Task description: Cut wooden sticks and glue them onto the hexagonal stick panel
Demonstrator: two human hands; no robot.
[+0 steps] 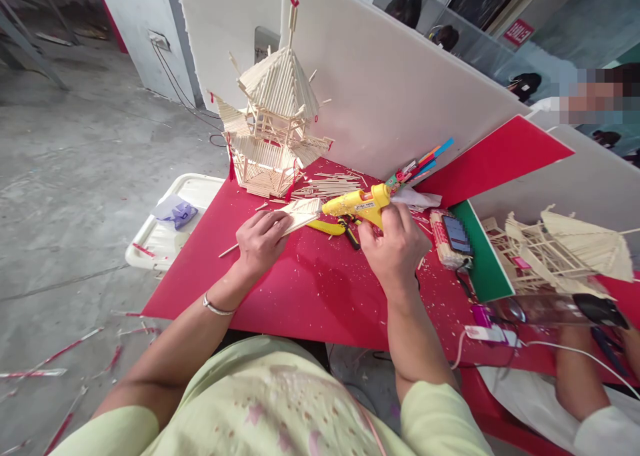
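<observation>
Currently, I view a large white partition (350,83) along the far side, with a red tabletop (320,296) on the near side of it. The stick pagoda (277,86) stands at the far left of the tabletop, and loose sticks (327,187) lie spread just to its right. The right hand (400,246) is closed around the handle of the yellow glue gun (356,204), which points left; I cannot tell whether a finger presses the trigger. The left hand (260,243) pinches the small stick panel (304,211) by its near left part, fingers above, clear of the nozzle. The panel is raised over the middle of the tabletop, its right end at the nozzle; contact or a slight gap cannot be confirmed. A black-and-yellow hand tool (354,237) lies below the gun. In my judgement, adhesive work at this point calls for a steady panel, wrists held level and the tip kept close to the seam. Apply light, even trigger pressure; excess would string or pool between the sticks. Maintain finger clearance from the hot tip, and avoid squeezing the panel hard enough to bow its thin sticks.
</observation>
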